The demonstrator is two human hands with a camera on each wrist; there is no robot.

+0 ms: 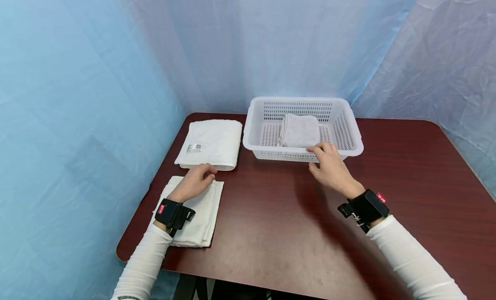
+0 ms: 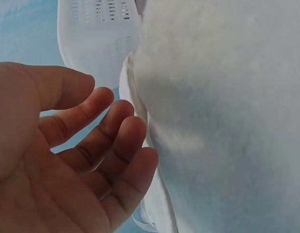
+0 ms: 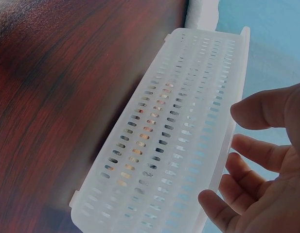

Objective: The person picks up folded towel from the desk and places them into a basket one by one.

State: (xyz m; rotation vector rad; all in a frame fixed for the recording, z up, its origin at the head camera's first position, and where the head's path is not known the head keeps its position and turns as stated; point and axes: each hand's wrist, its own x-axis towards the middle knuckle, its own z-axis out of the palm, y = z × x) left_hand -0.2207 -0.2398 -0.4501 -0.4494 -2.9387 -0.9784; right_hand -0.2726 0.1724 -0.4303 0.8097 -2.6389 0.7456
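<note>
My left hand [image 1: 196, 181] is over the near folded white towel [image 1: 201, 211], its fingers loosely bent and nothing in them. In the left wrist view the fingers [image 2: 128, 138] appear beside a white cloth edge; whether they touch it I cannot tell. Beyond it lies another folded white towel [image 1: 217, 138] with a printed label. At the front rim of a white plastic basket [image 1: 252, 140], my right hand [image 1: 331, 168] has its fingertips by the edge, thumb and fingers apart in the right wrist view. Inside the basket is a folded pale cloth [image 1: 301, 131].
Everything stands on a dark reddish-brown table [image 1: 267, 214] with rounded corners. Blue sheeting [image 1: 97, 119] hangs along the left and behind the table. The basket is near the back edge, just right of the labelled towel.
</note>
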